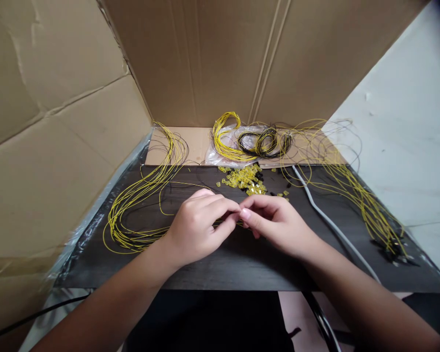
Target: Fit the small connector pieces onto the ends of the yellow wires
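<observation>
I see my left hand (pixel 198 225) and right hand (pixel 276 220) meeting fingertip to fingertip near the middle of the dark table (pixel 242 266). Both pinch shut on a thin yellow wire (pixel 225 222) between them. I cannot tell if a tiny piece is on its tip. Just behind lies a pile of small yellow pieces (pixel 245 178). A big wire loop bundle (pixel 139 210) sits by the left edge, and more wires (pixel 366 205) run along the right edge. I think the thin wire could slip or bend if I squeeze too hard, or snag the loops.
</observation>
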### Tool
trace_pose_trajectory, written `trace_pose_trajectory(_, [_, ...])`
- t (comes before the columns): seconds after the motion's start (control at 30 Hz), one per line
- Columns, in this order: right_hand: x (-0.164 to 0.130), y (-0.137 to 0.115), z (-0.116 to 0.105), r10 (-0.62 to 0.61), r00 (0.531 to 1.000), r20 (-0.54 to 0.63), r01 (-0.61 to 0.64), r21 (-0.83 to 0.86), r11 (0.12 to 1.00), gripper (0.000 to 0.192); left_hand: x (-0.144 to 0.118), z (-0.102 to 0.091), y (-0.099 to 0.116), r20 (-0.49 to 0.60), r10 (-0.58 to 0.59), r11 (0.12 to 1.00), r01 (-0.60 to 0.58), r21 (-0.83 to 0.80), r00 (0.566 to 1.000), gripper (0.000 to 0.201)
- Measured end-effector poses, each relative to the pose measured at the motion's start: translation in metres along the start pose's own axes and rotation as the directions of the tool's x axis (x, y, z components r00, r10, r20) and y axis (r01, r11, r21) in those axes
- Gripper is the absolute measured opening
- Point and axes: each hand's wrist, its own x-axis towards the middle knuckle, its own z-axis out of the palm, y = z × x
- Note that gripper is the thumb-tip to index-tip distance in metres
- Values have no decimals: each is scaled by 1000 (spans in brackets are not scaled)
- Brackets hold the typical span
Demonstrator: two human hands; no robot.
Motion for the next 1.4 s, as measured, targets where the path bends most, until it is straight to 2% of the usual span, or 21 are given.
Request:
trace_pose_trajectory(0.1, [0, -2, 2, 17, 1000, -20, -18, -47, 999, 28, 0, 1, 0, 14, -6, 1000, 6, -8, 1000, 10])
trace_pose_trajectory(0.3, [0, 1, -3, 73, 997, 34, -73, 21, 997, 26, 0, 1, 1, -32, -44, 998, 43, -48, 999, 6])
trace_pose_trajectory(0.53, [1, 0, -4, 42, 999, 18, -43, 25, 999, 22, 1, -1, 1, -32, -97, 992, 94, -85, 995, 4])
trace_pose_trajectory(0.63, [1, 0, -3, -15, 1000, -11, 14, -31, 999, 21, 2, -2, 2, -10, -149, 982, 147, -116, 989, 5])
trace_pose_trajectory(0.73, [0, -1, -4, -143, 989, -41, 131, -216, 968, 18, 4, -3, 3, 8, -200, 967, 198, -161, 980, 6])
trace_pose_trajectory(0.83, [-2, -1, -3, -304, 952, -34, 265, -409, 873, 14, 5, -3, 2, 34, -219, 956, 221, -193, 975, 6])
trace_pose_trajectory(0.93, [-2, 1, -2, -408, 913, 3, 350, -518, 780, 10, 5, -3, 0, 51, -200, 962, 206, -179, 978, 6])
trace_pose_trajectory(1.1, [-1, 6, -2, -461, 887, 9, 378, -589, 715, 7, 1, -2, -2, 42, -130, 988, 133, -81, 991, 5])
trace_pose_trajectory(1.4, [-2, 2, -1, -435, 900, -14, 341, -597, 726, 2, -1, 1, -3, 25, -40, 999, 40, 7, 999, 3])
